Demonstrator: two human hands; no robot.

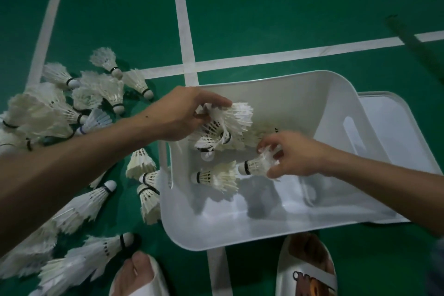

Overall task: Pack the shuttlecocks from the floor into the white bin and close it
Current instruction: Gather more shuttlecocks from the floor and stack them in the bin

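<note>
Both hands over the white bin, each gripping shuttlecocks.

Head view: left hand clutches a feathered bunch; right hand pinches one shuttlecock. Another lies loose just below both grips; floor pile behind the left wrist.

Shuttlecocks beside open white bin

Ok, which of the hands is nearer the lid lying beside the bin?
Right. The right hand is inside the white bin, toward the lid side, holding a shuttlecock. The left hand grips shuttlecocks at the bin's far-left side.
</note>
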